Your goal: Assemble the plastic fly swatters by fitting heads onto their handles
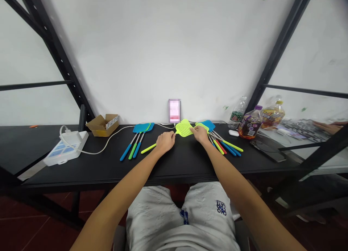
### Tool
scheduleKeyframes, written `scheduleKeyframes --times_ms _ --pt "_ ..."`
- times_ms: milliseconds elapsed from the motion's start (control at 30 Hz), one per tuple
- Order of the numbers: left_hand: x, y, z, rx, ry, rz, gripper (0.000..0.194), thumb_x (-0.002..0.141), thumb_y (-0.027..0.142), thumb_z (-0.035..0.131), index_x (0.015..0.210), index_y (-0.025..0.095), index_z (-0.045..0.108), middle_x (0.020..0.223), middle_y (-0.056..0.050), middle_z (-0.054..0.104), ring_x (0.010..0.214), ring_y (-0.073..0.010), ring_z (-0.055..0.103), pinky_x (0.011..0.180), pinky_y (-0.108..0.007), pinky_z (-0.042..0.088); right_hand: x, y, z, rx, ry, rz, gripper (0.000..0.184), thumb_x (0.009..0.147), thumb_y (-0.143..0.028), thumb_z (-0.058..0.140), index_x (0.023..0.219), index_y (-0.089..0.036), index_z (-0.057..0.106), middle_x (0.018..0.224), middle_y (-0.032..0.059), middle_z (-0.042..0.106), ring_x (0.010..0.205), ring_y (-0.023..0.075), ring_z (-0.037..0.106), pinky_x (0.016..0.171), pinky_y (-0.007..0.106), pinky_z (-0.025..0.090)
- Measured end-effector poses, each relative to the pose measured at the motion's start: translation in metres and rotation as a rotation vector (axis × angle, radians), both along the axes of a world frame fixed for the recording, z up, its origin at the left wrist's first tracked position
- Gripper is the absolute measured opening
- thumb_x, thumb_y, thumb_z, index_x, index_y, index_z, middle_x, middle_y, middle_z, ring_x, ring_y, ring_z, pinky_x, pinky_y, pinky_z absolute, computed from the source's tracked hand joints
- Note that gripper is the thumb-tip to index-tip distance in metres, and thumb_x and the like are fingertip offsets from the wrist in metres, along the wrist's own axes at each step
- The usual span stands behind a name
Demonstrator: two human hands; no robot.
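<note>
A yellow-green fly swatter point(184, 128) lies across the middle of the black table, its mesh head to the right and its handle to the left. My left hand point(165, 142) is closed round its shaft, just below the head. With the fingers of my right hand point(200, 133) I pinch the right edge of the same head. Right beside that hand rests a pile of fly swatters point(227, 146) with yellow, red and blue handles; its heads are partly covered. To the left lie 3 more swatters point(136, 142), with blue and green handles, heads overlapping.
A phone point(174, 111) leans on the wall. At the left are an open cardboard box point(103, 125) and a white power strip point(66, 149) with a cable. Bottles point(250, 122), a white case point(233, 133) and a dark phone point(268, 150) stand or lie right. Another person's hand point(328, 128) is beyond.
</note>
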State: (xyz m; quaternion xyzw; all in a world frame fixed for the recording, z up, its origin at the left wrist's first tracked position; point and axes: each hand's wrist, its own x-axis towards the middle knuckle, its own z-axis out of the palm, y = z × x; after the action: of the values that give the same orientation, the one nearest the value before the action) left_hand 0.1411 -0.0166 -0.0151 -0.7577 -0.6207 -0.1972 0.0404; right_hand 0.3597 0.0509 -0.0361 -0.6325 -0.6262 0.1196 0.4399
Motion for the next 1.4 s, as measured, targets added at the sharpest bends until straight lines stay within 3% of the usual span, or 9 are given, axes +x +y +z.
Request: scheduleKeyframes --times_ms 167,367,700,867,1000,1133,1267,1333,1400 --pt "0.001 0.001 -0.004 -0.007 0.027 -0.014 0.038 0.098 0.041 0.032 0.097 0.023 0.066 0.096 -0.009 0.071 0.087 -0.0263 0.067 0.074 -0.035 0.045 0.0 -0.004 0.005 -0.163 0.11 0.075 0.023 0.083 -0.034 0.06 0.091 -0.014 0.07 0.045 -0.0008 0.056 0.046 0.015 0.054 0.05 0.023 0.039" --pt "0.003 -0.002 -0.005 0.014 0.047 -0.042 0.037 0.098 0.04 0.033 0.096 0.023 0.066 0.095 -0.009 0.071 0.087 -0.026 0.067 0.072 -0.034 0.045 -0.003 -0.006 0.004 -0.204 0.357 0.161 0.02 0.088 -0.031 0.052 0.092 -0.014 0.062 0.058 0.003 0.068 0.03 0.0089 0.043 0.034 0.021 0.029" --pt "0.009 -0.006 -0.001 -0.014 0.033 -0.053 0.04 0.099 0.044 0.032 0.101 0.023 0.066 0.1 -0.01 0.07 0.091 -0.0253 0.066 0.078 -0.034 0.044 -0.008 -0.01 0.011 -0.275 0.614 0.149 0.047 0.096 -0.056 0.036 0.097 -0.012 0.054 0.06 0.0111 0.068 0.043 0.0175 0.062 0.033 0.022 0.035" --pt "0.012 -0.008 -0.001 -0.004 0.025 -0.086 0.037 0.099 0.042 0.033 0.099 0.023 0.066 0.097 -0.009 0.07 0.09 -0.0248 0.066 0.077 -0.033 0.044 -0.008 -0.017 0.019 -0.336 0.698 0.114 0.062 0.089 -0.07 0.038 0.103 -0.011 0.053 0.061 0.0122 0.068 0.049 0.0216 0.066 0.037 0.025 0.043" --pt "0.012 -0.008 -0.001 0.013 0.033 -0.105 0.037 0.099 0.042 0.033 0.098 0.023 0.065 0.097 -0.008 0.07 0.089 -0.0245 0.066 0.075 -0.032 0.044 -0.007 -0.023 0.024 -0.362 0.745 0.116 0.063 0.084 -0.073 0.044 0.103 -0.013 0.051 0.061 0.0117 0.068 0.052 0.0233 0.067 0.04 0.026 0.046" --pt "0.011 -0.007 -0.003 0.009 0.039 -0.11 0.037 0.099 0.043 0.032 0.098 0.024 0.064 0.097 -0.008 0.071 0.088 -0.0239 0.066 0.076 -0.032 0.044 -0.007 -0.027 0.027 -0.353 0.793 0.141 0.052 0.084 -0.066 0.05 0.099 -0.016 0.048 0.062 0.0101 0.067 0.053 0.0234 0.068 0.04 0.026 0.046" --pt "0.009 -0.006 -0.004 -0.004 0.045 -0.078 0.037 0.099 0.041 0.033 0.096 0.024 0.065 0.095 -0.008 0.071 0.088 -0.0247 0.066 0.076 -0.033 0.044 -0.006 -0.027 0.029 -0.345 0.864 0.201 0.027 0.084 -0.043 0.052 0.093 -0.018 0.047 0.07 0.008 0.067 0.054 0.0214 0.067 0.042 0.025 0.046" --pt "0.008 -0.006 -0.004 0.004 0.048 -0.069 0.037 0.099 0.041 0.033 0.095 0.024 0.065 0.094 -0.008 0.071 0.087 -0.0252 0.067 0.075 -0.033 0.045 -0.005 -0.025 0.028 -0.321 0.865 0.227 0.018 0.079 -0.031 0.053 0.091 -0.018 0.05 0.073 0.0063 0.066 0.055 0.0194 0.066 0.044 0.025 0.047" --pt "0.008 -0.006 -0.004 0.009 0.046 -0.071 0.037 0.099 0.041 0.033 0.097 0.024 0.066 0.095 -0.008 0.071 0.088 -0.0255 0.067 0.075 -0.033 0.045 -0.005 -0.021 0.025 -0.25 0.827 0.208 0.022 0.07 -0.021 0.054 0.092 -0.017 0.054 0.075 0.0043 0.064 0.058 0.0175 0.064 0.047 0.025 0.048"
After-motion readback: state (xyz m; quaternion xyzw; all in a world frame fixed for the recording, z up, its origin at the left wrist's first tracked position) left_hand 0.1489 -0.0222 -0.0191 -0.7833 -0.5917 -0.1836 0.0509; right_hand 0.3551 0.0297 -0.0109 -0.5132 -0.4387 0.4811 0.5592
